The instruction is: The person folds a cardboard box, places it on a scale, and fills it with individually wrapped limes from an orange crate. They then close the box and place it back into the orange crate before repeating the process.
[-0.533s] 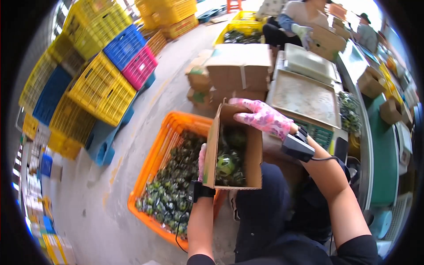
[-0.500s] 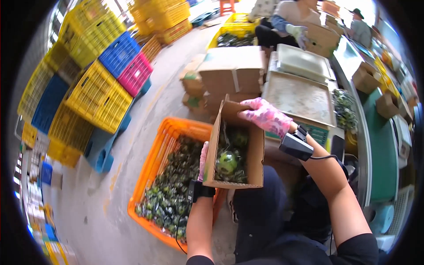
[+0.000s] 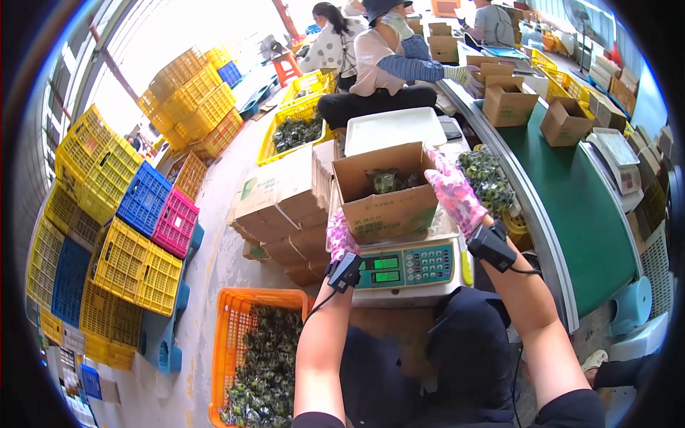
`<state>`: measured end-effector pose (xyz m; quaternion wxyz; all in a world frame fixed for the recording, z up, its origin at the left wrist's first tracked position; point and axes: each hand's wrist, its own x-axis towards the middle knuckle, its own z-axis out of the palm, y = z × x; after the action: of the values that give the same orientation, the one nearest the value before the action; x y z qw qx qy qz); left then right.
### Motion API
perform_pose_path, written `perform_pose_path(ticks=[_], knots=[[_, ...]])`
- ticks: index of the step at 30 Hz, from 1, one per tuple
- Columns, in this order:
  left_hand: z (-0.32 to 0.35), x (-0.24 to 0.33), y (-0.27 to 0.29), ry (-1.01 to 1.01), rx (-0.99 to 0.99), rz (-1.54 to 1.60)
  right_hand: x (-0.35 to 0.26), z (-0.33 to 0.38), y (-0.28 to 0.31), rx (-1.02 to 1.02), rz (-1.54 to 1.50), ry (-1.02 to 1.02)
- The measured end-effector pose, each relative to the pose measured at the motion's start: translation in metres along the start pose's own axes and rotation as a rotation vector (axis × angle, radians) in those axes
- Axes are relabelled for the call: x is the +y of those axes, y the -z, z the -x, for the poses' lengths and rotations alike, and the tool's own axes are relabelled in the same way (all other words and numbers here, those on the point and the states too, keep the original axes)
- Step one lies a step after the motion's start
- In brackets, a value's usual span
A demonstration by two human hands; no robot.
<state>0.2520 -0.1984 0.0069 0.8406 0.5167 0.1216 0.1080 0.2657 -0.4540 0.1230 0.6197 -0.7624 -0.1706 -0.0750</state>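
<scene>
A: Centre of frame, open cardboard box (image 3: 385,200) sits on a digital scale (image 3: 407,267), green packets inside it

B: Hands?

A: Both in pink patterned gloves. Left hand (image 3: 340,235) is at the box's lower left corner, pressed flat against the side, fingers together. Right hand (image 3: 454,192) is at the box's right edge, fingers close together and laid along the wall and rim, touching it. Cannot tell if either really clamps the cardboard or just rests on it

B: Wrists?

A: Black wrist device (image 3: 491,246) on the right one, a similar one on the left with a cable running down the forearm

B: Around it?

A: Orange crate (image 3: 232,335) of green packets at bottom left, beside the person's knee. Stack of flat cardboard (image 3: 278,207) left of the scale. White tray (image 3: 396,128) just above the box. Green conveyor belt (image 3: 592,214) runs down the right side with open boxes on it. Yellow, blue and pink crates (image 3: 135,214) stacked far left. Other people sit at top centre near a yellow crate of greens
</scene>
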Motion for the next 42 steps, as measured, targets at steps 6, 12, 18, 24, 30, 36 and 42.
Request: perform_pose_path(ticks=[6, 12, 18, 24, 30, 36, 42], knots=[[-0.023, 0.010, 0.023, -0.409, 0.177, -0.241, 0.002, 0.009, -0.011, 0.095, 0.091, 0.187], [0.035, 0.062, 0.029, -0.334, 0.336, -0.096, -0.006, 0.006, 0.034, 0.255, -0.151, 0.243], [0.079, 0.064, 0.056, -0.347, 0.520, -0.038, -0.084, 0.000, 0.036, 0.139, 0.408, 0.407], [0.099, 0.081, 0.076, -0.265, 0.584, 0.046, -0.095, -0.026, -0.013, -0.190, 1.108, 0.416], [0.112, 0.099, 0.090, -0.244, 0.607, 0.083, -0.090, -0.064, -0.077, -0.641, 1.448, 0.151], [0.114, 0.102, 0.091, -0.197, 0.529, 0.106, -0.026, -0.084, -0.086, -0.783, 1.134, 0.068], [0.109, 0.103, 0.101, -0.249, 0.531, 0.113, -0.072, -0.047, -0.057, -0.572, 0.608, 0.207]])
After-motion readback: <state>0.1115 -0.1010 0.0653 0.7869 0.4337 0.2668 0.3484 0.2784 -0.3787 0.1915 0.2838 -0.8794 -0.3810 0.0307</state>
